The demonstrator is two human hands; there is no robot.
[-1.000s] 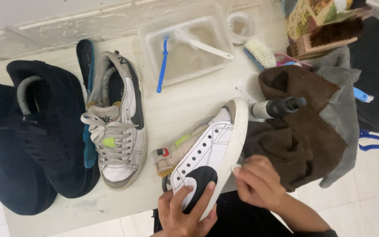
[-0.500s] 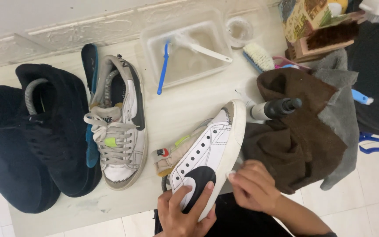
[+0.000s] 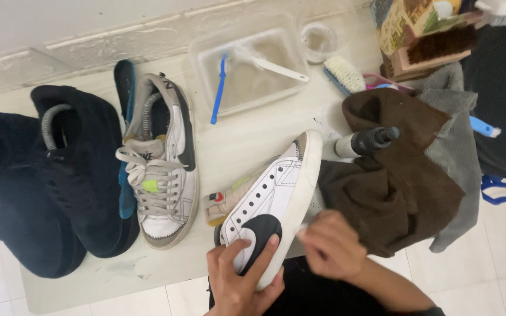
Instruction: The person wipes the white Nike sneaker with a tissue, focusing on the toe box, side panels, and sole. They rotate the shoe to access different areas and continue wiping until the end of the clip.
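Hands working the white sneaker's sole edge

The left hand [image 3: 246, 275] grasps the white sneaker [image 3: 270, 205], tipped on its side just right of the laced sneaker [image 3: 159, 169] on the surface [image 3: 229, 140]. The right hand [image 3: 330, 244], clenched around something small and white, has slid slightly along the sole edge since a second ago, so rubbing continues. A brown cloth [image 3: 399, 175] lies just right of the sneaker.

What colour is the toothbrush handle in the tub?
Blue toothbrush, head view.
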